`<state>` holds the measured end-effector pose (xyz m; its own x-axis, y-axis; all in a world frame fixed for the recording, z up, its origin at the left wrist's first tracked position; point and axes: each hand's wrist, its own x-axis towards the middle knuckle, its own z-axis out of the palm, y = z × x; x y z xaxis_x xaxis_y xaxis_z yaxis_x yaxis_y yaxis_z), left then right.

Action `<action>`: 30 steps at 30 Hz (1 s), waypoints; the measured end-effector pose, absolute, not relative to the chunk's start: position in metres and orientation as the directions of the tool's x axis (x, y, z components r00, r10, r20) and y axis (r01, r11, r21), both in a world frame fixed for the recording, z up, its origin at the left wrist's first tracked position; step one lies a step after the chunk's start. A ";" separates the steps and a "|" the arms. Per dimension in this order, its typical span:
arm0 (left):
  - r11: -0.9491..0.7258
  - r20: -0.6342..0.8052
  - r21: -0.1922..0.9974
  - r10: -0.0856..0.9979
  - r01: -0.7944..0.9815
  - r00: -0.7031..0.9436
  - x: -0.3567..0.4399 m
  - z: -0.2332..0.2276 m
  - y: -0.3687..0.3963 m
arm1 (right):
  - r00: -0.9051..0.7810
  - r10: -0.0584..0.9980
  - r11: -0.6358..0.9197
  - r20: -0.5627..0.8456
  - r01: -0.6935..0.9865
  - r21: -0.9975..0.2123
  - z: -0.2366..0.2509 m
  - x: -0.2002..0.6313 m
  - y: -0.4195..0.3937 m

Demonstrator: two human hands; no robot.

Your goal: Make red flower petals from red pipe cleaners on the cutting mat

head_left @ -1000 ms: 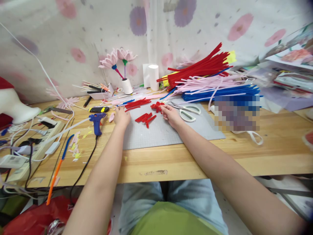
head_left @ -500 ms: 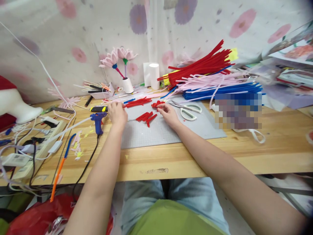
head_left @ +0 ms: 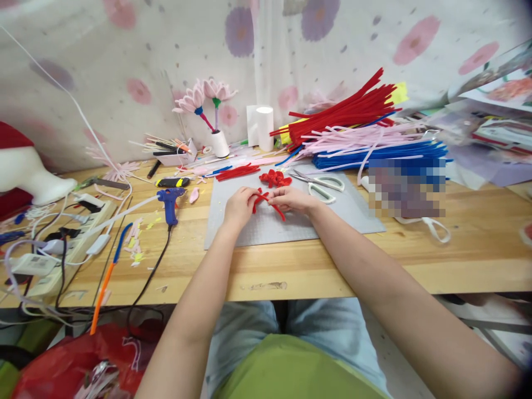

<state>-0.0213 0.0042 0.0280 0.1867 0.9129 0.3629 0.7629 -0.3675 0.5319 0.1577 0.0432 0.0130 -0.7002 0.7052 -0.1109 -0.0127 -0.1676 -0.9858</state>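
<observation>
The left hand (head_left: 239,205) and right hand (head_left: 291,198) meet over the grey mat (head_left: 332,219). Their fingers pinch short red pipe cleaners (head_left: 266,199) together.

bare mat (head_left: 270,230) near the table edge, scissors (head_left: 322,185) right, glue gun (head_left: 169,199) left, pipe-cleaner stacks (head_left: 366,133) behind

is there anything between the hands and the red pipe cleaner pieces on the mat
Nothing visible. The left hand and right hand both already pinch the red pipe cleaner pieces over the grey mat. The scissors and the red bent pile lie behind them, apart.
</observation>
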 end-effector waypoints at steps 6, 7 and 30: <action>-0.021 0.023 0.978 1.000 0.210 -0.006 -0.008 0.014 0.001 | -0.410 0.911 -0.043 0.054 -0.223 -0.974 0.012 0.154 0.049; 0.029 -0.031 0.995 0.999 0.096 0.023 -0.006 0.014 -0.001 | -0.389 0.919 -0.047 0.057 -0.252 -0.967 0.013 0.153 0.049; 0.215 -0.150 0.947 0.953 -0.238 0.265 0.006 0.011 -0.010 | -0.437 0.893 0.028 0.106 -0.180 -0.983 0.008 0.148 0.047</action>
<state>0.0058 -0.0103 0.0114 0.2648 0.9526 -0.1496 -0.2384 0.2150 0.9471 0.1477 0.0474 0.0084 -0.4371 0.8932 0.1056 -0.1795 0.0284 -0.9833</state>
